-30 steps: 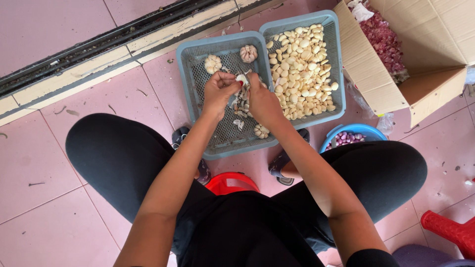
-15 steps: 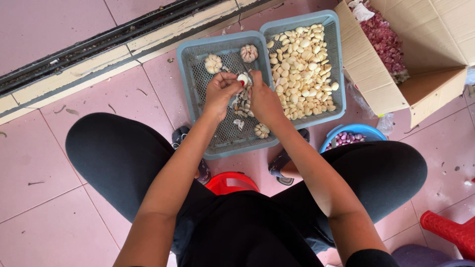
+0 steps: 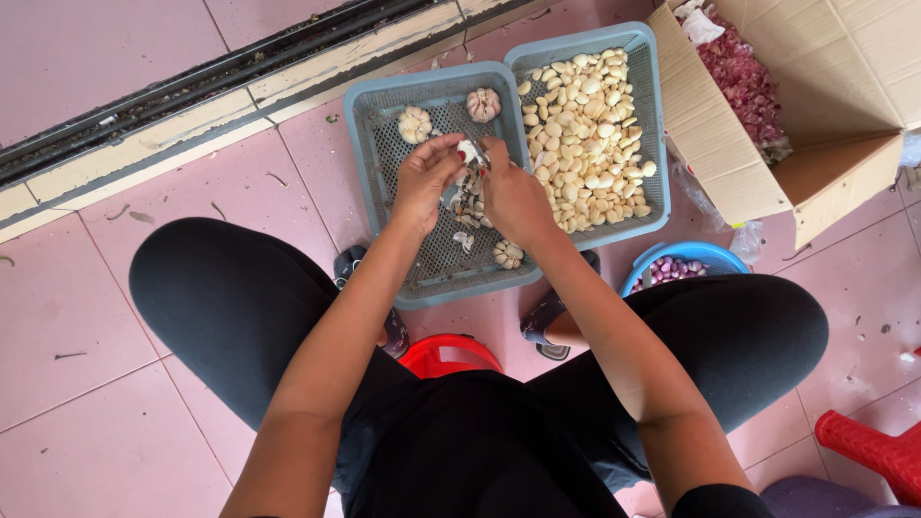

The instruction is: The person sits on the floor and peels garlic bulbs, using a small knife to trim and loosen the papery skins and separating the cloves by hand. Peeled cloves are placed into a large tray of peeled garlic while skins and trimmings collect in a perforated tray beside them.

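Observation:
Both hands meet over a grey-blue mesh basket (image 3: 403, 249) on the pink tiled floor. My left hand (image 3: 424, 182) and my right hand (image 3: 513, 197) pinch the same small garlic piece (image 3: 469, 152) between their fingertips. Below them lie loose skins and cloves (image 3: 467, 206). Two whole garlic bulbs (image 3: 414, 124) sit at the basket's far end, another bulb (image 3: 507, 253) near its front. A second basket (image 3: 655, 115) to the right is heaped with peeled garlic cloves (image 3: 585, 134).
A cardboard box (image 3: 825, 115) holding reddish shallot skins (image 3: 743, 82) stands at the right. A blue bowl of shallots (image 3: 672, 269) sits by my right knee. A red stool (image 3: 449, 355) is under me, another red stool (image 3: 878, 451) at lower right. A floor track (image 3: 192, 91) runs behind.
My hands stay together over the basket; the fingers have shifted slightly on the garlic piece. Nothing else has moved.

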A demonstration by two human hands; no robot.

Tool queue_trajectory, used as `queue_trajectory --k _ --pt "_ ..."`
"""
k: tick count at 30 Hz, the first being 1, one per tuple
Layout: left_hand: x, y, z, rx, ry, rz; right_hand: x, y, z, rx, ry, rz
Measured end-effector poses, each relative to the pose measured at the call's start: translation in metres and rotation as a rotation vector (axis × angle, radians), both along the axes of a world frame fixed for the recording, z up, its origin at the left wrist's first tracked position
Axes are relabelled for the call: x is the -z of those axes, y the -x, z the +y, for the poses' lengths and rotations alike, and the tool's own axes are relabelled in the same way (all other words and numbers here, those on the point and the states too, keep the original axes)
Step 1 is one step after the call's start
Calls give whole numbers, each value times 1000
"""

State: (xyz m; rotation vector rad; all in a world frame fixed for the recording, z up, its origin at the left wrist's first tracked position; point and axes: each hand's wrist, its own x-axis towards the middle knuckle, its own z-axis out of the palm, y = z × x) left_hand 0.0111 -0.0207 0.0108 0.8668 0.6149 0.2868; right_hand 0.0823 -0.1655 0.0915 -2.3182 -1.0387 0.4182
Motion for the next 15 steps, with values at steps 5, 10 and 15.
queue_trajectory --k 5,10,15 --pt "2 -1 -2 -4 -64 -77 10 2 1 16 59 -75" --pt "8 -1 -2 17 -94 -87 15 -2 -2 37 70 -53" --pt "9 -2 0 -3 -85 -22 17 -10 -4 102 121 54"
